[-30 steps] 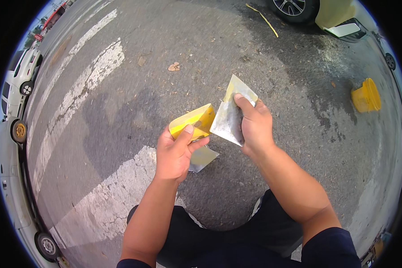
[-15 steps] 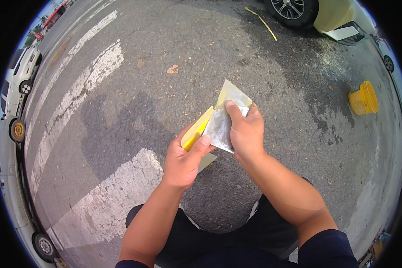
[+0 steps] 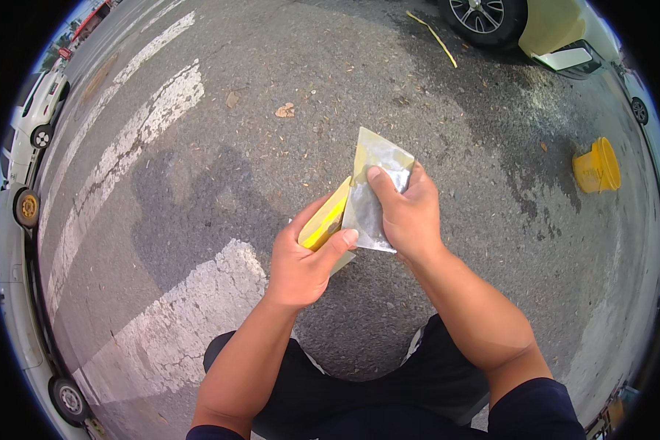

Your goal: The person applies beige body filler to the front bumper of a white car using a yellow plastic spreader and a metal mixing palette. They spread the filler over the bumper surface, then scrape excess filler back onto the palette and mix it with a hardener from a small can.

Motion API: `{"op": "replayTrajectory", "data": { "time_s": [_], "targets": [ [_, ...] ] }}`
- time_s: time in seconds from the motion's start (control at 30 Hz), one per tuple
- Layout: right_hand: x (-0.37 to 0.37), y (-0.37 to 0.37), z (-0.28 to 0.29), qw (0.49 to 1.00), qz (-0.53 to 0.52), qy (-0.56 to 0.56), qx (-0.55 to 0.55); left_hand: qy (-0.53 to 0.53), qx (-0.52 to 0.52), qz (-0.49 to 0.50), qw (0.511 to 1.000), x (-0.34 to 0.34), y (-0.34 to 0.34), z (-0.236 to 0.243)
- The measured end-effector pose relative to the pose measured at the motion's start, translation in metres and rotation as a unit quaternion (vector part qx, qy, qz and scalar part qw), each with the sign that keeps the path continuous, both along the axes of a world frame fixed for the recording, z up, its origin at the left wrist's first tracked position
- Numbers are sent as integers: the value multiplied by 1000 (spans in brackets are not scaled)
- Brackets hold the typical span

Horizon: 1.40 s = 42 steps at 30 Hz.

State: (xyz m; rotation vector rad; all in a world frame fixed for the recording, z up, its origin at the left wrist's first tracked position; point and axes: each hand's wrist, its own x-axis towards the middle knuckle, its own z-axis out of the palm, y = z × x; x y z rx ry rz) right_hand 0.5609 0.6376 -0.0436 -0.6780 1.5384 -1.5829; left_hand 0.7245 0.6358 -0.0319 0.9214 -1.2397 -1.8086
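My left hand (image 3: pixel 301 260) grips a yellow packet (image 3: pixel 324 220), thumb across its lower edge. My right hand (image 3: pixel 411 213) holds a silvery flat sheet or pouch (image 3: pixel 370 183) upright, thumb pressed on its face near the top. The two pieces touch edge to edge between my hands, the silvery one partly covering the yellow one. Both forearms rise from the lower edge over my dark trousers. Below the hands is grey asphalt.
White painted road stripes (image 3: pixel 125 154) run along the left. A yellow bucket (image 3: pixel 598 167) lies on its side at the right. A car wheel (image 3: pixel 484 16) and a car body are at the top right; white cars (image 3: pixel 37 117) stand at the left rim. A dry leaf (image 3: pixel 286 111) lies ahead.
My hands have come together: the silvery sheet moved left against the yellow packet, which now shows edge-on instead of flat. The hands shifted slightly down and closer to me.
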Motion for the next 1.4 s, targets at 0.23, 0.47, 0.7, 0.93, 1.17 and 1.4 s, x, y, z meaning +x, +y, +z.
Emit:
{"op": "replayTrajectory", "data": {
  "time_s": [0.23,0.47,0.7,0.93,1.17,1.4],
  "targets": [
    [-4,2,-1,999,26,39,-19,-7,6,2,1000,2,1,0],
    [-2,2,5,998,25,-40,-35,6,-32,19,999,-1,0,0],
    [-2,0,5,998,23,-49,-15,-17,-40,12,999,0,1,0],
    [-5,2,5,998,53,-38,-24,-17,-26,1,1000,1,2,0],
    [-9,3,1,996,81,-11,-21,-33,-18,-5,999,0,2,0],
    [-5,6,-4,991,114,73,-17,-63,-24,-34,997,3,2,-3]
  ]
}}
